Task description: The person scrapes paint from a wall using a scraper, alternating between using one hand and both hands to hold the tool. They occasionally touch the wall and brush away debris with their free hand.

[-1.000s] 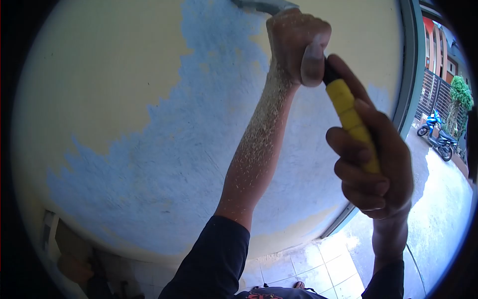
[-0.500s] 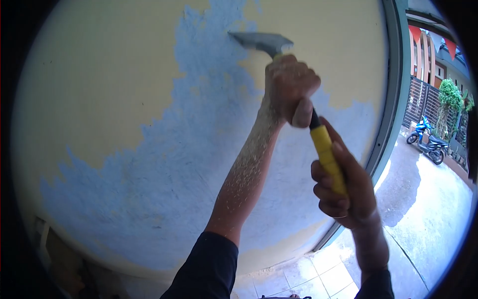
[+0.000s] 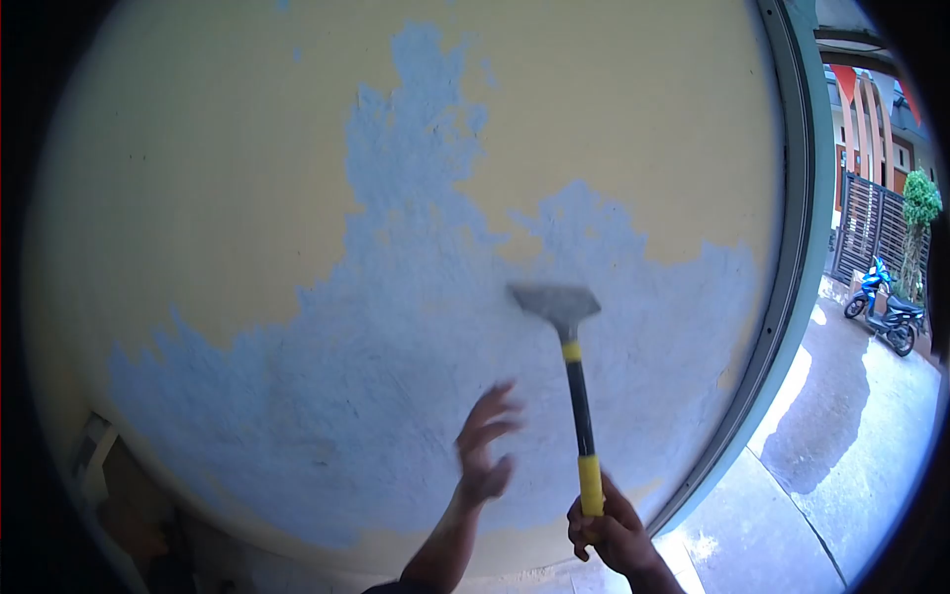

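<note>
My right hand (image 3: 616,530) is wrapped round the lower yellow grip of a long-handled scraper (image 3: 580,406). Its handle is black and yellow and stands nearly upright. The wide grey blade, slightly blurred, lies over the bluish-grey scraped patch of the wall (image 3: 396,297). To the left of the handle, my left hand (image 3: 485,445) is raised with its fingers apart, holding nothing. Cream-yellow paint (image 3: 228,178) surrounds the patch with a ragged edge.
A grey-green frame (image 3: 800,198) edges the wall on the right. Past it, a blue motorbike (image 3: 889,312) stands on a concrete driveway (image 3: 792,535) by a dark slatted gate (image 3: 866,228) and a leafy shrub (image 3: 920,198).
My left hand has let go of the scraper's upper handle and dropped lower. The blade has come down from the upper patch, and my right hand has moved down with the grip.
</note>
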`<state>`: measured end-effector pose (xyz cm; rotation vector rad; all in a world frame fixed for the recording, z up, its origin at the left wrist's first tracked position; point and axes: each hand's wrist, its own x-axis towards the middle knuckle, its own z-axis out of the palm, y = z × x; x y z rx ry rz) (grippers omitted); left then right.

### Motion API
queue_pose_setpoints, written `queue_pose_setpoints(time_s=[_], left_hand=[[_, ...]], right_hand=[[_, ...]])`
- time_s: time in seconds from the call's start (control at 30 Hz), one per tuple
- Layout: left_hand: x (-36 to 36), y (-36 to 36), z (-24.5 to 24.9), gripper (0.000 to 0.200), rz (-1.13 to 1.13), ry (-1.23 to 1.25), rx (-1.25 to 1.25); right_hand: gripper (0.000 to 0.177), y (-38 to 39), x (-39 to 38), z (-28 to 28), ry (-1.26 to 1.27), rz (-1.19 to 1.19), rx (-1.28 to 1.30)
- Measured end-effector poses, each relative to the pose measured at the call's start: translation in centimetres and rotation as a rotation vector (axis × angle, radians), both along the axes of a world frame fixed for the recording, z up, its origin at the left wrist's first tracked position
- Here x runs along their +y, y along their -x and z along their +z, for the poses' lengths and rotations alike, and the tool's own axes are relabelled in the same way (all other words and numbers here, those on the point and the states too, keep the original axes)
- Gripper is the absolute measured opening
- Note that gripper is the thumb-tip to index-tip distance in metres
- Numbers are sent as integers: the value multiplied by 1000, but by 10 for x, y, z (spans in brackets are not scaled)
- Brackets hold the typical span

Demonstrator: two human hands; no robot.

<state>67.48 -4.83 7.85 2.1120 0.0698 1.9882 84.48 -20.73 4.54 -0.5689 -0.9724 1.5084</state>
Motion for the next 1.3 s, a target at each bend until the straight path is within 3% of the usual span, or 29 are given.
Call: queue_pose_setpoints(time_s=[0.07,0.1,0.13,0.17,0.23,0.27,0.33,0.4,0.6,0.67,0.7,0.73,0.77,0.8,0.87,0.93,1.1,1.2,1.3], left_hand=[[-17,39,-75,40,-104,548,-191],[-23,61,-107,32,-247,867,-388],[-27,89,-145,21,-636,1232,-813],[-45,122,-163,17,-926,1520,-868],[-59,173,-199,56,-1102,1607,-307],[-64,198,-233,56,-1090,1604,-304],[-90,237,-305,52,-1188,1434,-641],[-134,259,-339,51,-1017,1571,-600],[-121,240,-391,47,-275,1958,34],[-122,242,-399,45,27,2023,253],[-110,228,-409,44,49,1685,368],[-91,206,-406,39,287,1318,694],[-83,171,-367,31,188,1184,548],[-71,148,-334,42,76,1212,547],[-52,112,-251,25,93,872,626],[-23,101,-189,35,181,411,780],[15,130,20,34,269,-108,700],[16,134,133,30,378,-556,715],[14,120,189,30,494,-619,717]], right_hand=[[84,-13,7,-45,40,24,48],[79,-16,9,-56,38,17,82],[64,-14,3,-50,-44,-12,49],[60,-11,-11,-42,-121,-41,18],[65,-11,-20,-46,-102,-66,-58],[65,-11,-21,-58,-93,-51,-25],[64,-9,-20,-71,-71,-51,14],[64,-1,-22,-81,-46,-54,41],[69,12,-23,-50,-222,-158,-36],[73,19,-24,-31,-164,-221,-75],[74,23,-23,-26,-133,-245,-93],[70,20,-17,-34,-173,-178,-36],[67,19,-15,-40,-246,-209,-114],[67,21,-14,-35,-212,-203,-53],[65,20,-10,-21,-171,-131,78],[63,27,-11,-5,-129,-159,71],[64,26,-5,34,-51,-175,8],[69,28,-24,55,-46,-117,169],[71,27,-23,37,-128,125,390]])
